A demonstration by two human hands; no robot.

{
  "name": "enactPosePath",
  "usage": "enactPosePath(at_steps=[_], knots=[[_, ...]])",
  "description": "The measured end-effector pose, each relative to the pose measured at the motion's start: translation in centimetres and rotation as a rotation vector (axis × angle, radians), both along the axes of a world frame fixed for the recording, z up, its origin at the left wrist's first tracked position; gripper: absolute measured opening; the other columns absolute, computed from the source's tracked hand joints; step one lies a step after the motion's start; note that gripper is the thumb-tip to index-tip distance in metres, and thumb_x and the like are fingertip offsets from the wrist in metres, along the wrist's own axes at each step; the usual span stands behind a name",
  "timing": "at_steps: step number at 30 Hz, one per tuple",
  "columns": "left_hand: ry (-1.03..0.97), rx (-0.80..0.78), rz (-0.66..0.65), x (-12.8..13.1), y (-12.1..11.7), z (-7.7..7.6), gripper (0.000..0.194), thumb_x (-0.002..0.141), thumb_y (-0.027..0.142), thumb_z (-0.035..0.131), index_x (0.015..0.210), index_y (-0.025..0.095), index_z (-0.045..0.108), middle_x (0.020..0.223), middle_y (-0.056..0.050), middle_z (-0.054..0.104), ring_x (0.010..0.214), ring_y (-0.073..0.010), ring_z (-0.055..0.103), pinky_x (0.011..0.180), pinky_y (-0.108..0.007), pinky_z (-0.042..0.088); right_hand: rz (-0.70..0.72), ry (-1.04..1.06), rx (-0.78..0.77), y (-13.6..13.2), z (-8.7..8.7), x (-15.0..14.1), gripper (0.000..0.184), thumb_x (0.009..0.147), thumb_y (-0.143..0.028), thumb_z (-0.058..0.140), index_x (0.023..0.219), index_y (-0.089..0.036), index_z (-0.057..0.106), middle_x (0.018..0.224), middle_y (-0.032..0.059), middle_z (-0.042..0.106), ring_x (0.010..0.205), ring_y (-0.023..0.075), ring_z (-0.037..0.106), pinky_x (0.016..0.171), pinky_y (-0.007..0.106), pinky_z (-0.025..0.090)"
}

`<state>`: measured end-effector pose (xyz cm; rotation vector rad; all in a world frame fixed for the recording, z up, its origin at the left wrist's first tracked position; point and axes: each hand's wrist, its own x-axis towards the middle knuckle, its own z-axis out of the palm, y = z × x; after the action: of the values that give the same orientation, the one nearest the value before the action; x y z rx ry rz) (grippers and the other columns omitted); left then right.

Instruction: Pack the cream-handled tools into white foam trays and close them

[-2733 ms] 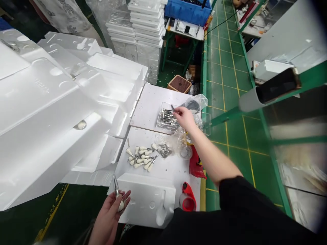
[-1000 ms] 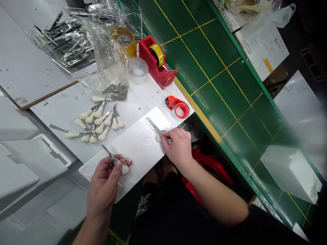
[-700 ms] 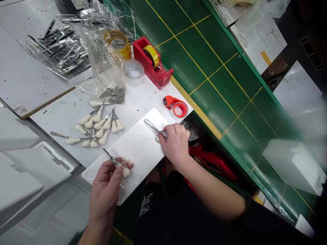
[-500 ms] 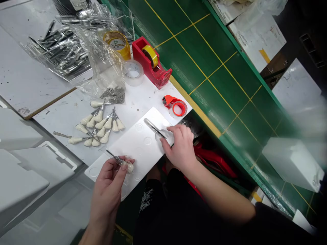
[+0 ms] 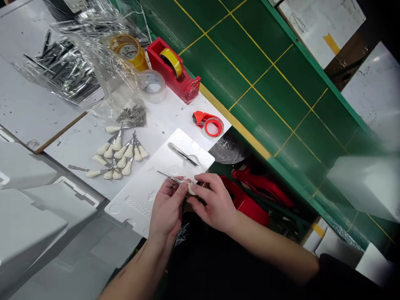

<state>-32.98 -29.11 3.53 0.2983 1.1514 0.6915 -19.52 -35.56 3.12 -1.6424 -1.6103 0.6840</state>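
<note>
I have my left hand (image 5: 167, 208) and right hand (image 5: 215, 204) close together, both pinching a white-handled steel tool (image 5: 178, 180) above the near edge of the white foam tray (image 5: 156, 166). A second steel tool (image 5: 183, 154) lies on the tray; more white-handled tools (image 5: 121, 155) sit on the table (image 5: 168, 112) just beyond its far left edge.

Glossy steel shaft (image 5: 168, 177), matt white foam tray (image 5: 137, 200).

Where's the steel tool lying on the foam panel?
In the head view, the slim steel tool lies on the far part of the white foam panel, just beyond the left hand and right hand, short of the orange-red tape dispenser.
</note>
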Motion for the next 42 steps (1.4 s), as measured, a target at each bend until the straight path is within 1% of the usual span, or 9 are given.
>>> enactPosePath(at_steps=[3,7,10,14,17,19,28,34,42], knots=[[-0.005,-0.076,-0.038,0.7,0.0,-0.2,0.03,0.077,0.033,0.086,0.094,0.018,0.067,0.089,-0.001,0.072,0.08,-0.012,0.067,0.074,-0.024,0.053,0.124,-0.176,0.05,0.0,-0.6,1.5,0.038,0.092,-0.027,0.071,0.129,-0.031,0.062,0.127,0.0096,0.065,0.11,0.0254,0.061,0.092,0.044,0.054],[-0.001,0.068,-0.273,0.1,0.6,-0.1,0.035,0.087,0.043,0.075,0.111,0.02,0.068,0.108,-0.008,0.073,0.096,-0.0212,0.07,0.085,-0.035,0.057,0.052,-0.151,0.021,0.3,-1.5,2.9,0.028,0.092,-0.02,0.066,0.118,-0.03,0.067,0.107,0.0073,0.071,0.096,0.023,0.064,0.084,0.042,0.055],[0.243,0.499,-0.561,-1.1,2.8,-0.2,0.036,0.094,0.039,0.066,0.127,0.024,0.066,0.116,-0.01,0.072,0.105,-0.025,0.068,0.095,-0.042,0.054,-0.16,0.015,0.066,0.6,-1.9,4.1,0.021,0.087,-0.021,0.071,0.106,-0.029,0.066,0.103,0.0066,0.071,0.093,0.0228,0.066,0.079,0.041,0.057],[0.743,1.348,-1.012,-1.1,8.0,-0.8,0.017,0.096,0.026,0.059,0.102,0.024,0.074,0.103,-0.01,0.07,0.099,-0.0283,0.061,0.089,-0.044,0.048,-0.448,0.199,0.08,0.5,-2.6,5.8,0.03,0.082,-0.021,0.078,0.107,-0.029,0.063,0.106,0.0065,0.07,0.092,0.0228,0.068,0.074,0.039,0.058],[0.693,1.575,-1.403,0.2,10.7,-1.1,0.022,0.096,0.019,0.054,0.088,0.023,0.074,0.09,-0.009,0.066,0.088,-0.0273,0.057,0.078,-0.042,0.044,-0.505,0.259,0.048,0.2,-2.9,6.4,0.03,0.081,-0.022,0.079,0.107,-0.028,0.064,0.108,0.0068,0.069,0.092,0.0229,0.068,0.075,0.039,0.058],[0.64,1.597,-1.511,0.9,11.3,-1.2,0.021,0.095,0.02,0.058,0.08,0.022,0.072,0.083,-0.008,0.062,0.086,-0.0269,0.055,0.074,-0.04,0.041,-0.507,0.283,0.028,-0.1,-2.9,6.4,0.031,0.08,-0.023,0.079,0.107,-0.028,0.064,0.108,0.0071,0.069,0.091,0.0225,0.068,0.073,0.038,0.058],[0.862,1.703,-1.574,0.4,9.8,-2.2,0.024,0.102,0.032,0.051,0.097,0.019,0.071,0.097,-0.01,0.071,0.09,-0.0296,0.054,0.075,-0.044,0.036,-0.407,0.223,0.028,-0.6,-3.7,6.3,0.028,0.081,-0.023,0.078,0.105,-0.029,0.064,0.104,0.005,0.072,0.089,0.0222,0.068,0.074,0.039,0.057],[0.948,1.645,-1.369,-0.8,6.9,-2.8,0.034,0.1,0.031,0.055,0.128,0.015,0.066,0.136,-0.015,0.066,0.119,-0.0382,0.053,0.099,-0.053,0.037,-0.253,0.066,0.056,1.6,-3.6,4.8,0.02,0.087,-0.025,0.071,0.105,-0.027,0.063,0.101,0.0049,0.073,0.095,0.0219,0.066,0.085,0.04,0.053],[1.012,1.569,-1.207,-1.3,4.3,-3.8,0.029,0.097,0.023,0.056,0.122,0.015,0.067,0.132,-0.015,0.067,0.132,-0.0396,0.049,0.119,-0.059,0.022,-0.151,-0.23,0.008,3.9,-3.6,2.7,0.012,0.093,-0.031,0.066,0.101,-0.023,0.069,0.097,0.0046,0.075,0.093,0.0217,0.065,0.085,0.039,0.042]])
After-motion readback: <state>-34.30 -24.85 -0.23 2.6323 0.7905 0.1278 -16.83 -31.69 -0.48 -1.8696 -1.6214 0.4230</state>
